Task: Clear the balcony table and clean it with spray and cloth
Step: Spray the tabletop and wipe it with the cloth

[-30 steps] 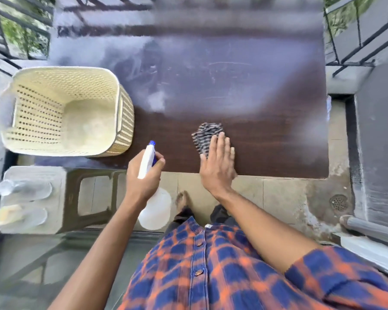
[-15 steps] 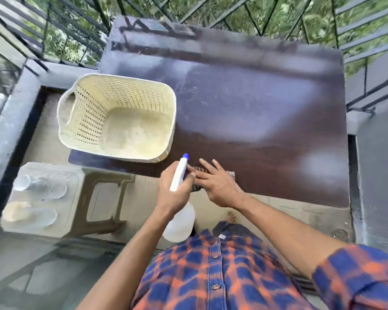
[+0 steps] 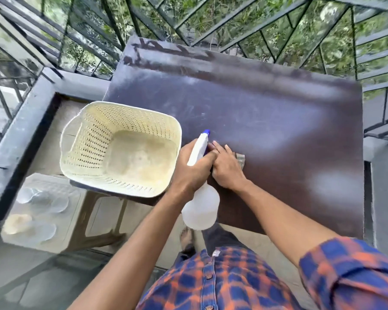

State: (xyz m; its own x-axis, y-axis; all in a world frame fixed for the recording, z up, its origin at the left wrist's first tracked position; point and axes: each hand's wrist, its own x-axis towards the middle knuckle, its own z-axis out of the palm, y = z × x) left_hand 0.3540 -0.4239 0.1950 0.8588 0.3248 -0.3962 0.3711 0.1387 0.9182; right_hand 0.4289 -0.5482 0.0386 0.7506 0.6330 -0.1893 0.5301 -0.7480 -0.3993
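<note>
The left grip (image 3: 194, 171) is wrapped round the neck of the spray bottle (image 3: 201, 209), fingers curled at the trigger. The blue nozzle is raised and aimed out over the desk (image 3: 278, 135), so the mist would probably land ahead of the wiping spot, not on the hands. The bottle's round body hangs below the wrist, off the near edge of the desk. The right grip (image 3: 227, 170) lies just beside it with fingers fairly straight, pressing palm-down on the cloth (image 3: 240, 159), which sits on the desk near its front edge. Only a striped corner of the cloth pokes out from under the palm, so how it is folded cannot be told. A flat palm spreads pressure and lets the cloth slide, which suits wiping better than a pinch would. Pale hazy patches across the dark top look like spray film or glare; wiping seems only partly done. The cream perforated basket (image 3: 87, 139) stands on the desk's left corner, overhanging the edge. It will likely have to come off before that corner can be cleaned. Glass bowls (image 3: 52, 202) sit on a plastic stool (image 3: 92, 211) to the left and below the desk, apparently parked there to free the surface.
</note>
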